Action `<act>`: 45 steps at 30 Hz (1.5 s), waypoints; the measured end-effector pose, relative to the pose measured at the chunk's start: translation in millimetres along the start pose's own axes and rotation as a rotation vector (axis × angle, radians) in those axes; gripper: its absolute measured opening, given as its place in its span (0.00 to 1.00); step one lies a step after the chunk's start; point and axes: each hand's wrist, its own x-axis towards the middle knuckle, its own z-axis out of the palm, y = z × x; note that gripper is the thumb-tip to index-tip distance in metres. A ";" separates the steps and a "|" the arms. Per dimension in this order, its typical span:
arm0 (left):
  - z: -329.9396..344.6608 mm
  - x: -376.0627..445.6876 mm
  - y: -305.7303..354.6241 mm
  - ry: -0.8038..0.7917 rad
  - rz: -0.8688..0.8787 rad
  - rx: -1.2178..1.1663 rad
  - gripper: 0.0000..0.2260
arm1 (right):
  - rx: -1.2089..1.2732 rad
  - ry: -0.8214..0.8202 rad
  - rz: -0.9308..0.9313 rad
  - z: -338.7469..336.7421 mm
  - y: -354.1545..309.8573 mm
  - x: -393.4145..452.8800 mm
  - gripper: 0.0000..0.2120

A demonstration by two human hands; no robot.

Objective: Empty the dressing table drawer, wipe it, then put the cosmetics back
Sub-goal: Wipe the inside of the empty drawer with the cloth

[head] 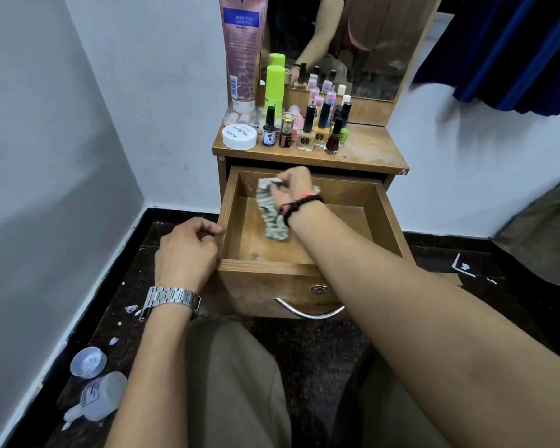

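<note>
Inside the pulled-out wooden drawer point(389, 218), the right hand point(294, 185) pinches a grey-and-white patterned cloth point(270, 212) that hangs down against the drawer's back wall and floor. Meanwhile the left hand point(185, 250), fingers curled, grips the drawer's left edge. Beyond, nail polish bottles point(305, 132), a white round jar point(239, 136) and a pink tube point(242, 53) stand on the wooden surface point(366, 150).

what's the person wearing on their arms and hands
Both forearms are bare, with no sleeves or gloves in view. The left hand has a silver metal link watch band round its wrist. The right hand has a black beaded bracelet at the wrist, with a thin reddish band beside it. No rings can be made out on either hand.
</note>
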 end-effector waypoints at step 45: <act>-1.5 -3.5 3.7 -0.013 -0.024 -0.021 0.11 | -2.721 -0.505 -0.317 -15.9 26.3 -36.0 0.31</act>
